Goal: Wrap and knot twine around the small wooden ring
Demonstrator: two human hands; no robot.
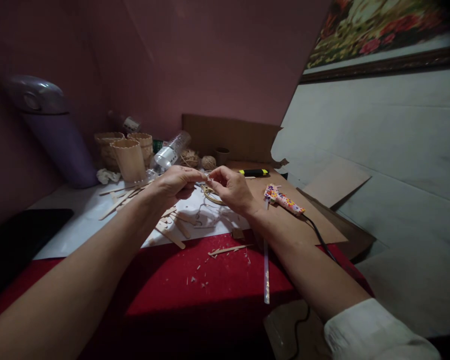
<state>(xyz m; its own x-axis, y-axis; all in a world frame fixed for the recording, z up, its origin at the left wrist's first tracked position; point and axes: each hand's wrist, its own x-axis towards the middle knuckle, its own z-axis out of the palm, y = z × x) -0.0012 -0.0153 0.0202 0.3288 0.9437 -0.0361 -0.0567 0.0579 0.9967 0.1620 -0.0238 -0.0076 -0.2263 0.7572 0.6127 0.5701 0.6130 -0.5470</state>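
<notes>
My left hand (176,183) and my right hand (230,187) meet over the white sheet (82,220), fingertips pinched together on a small piece of jute twine (209,192) that loops down between them. Both hands are closed in a pinch. Loose wooden craft sticks (168,235) lie just under and to the left of my hands. A glue gun with a flowered pattern (283,199) rests on cardboard right of my right wrist, with a clear glue stick (266,272) lying by my right forearm.
Stick-built cups (129,159) stand at the back left beside a clear plastic bottle (170,150) and twine balls (209,162). A purple flask (56,135) stands far left, a dark phone (18,237) near left. A yellow-black cutter (255,172) lies behind. Wood chips (225,250) litter the red cloth.
</notes>
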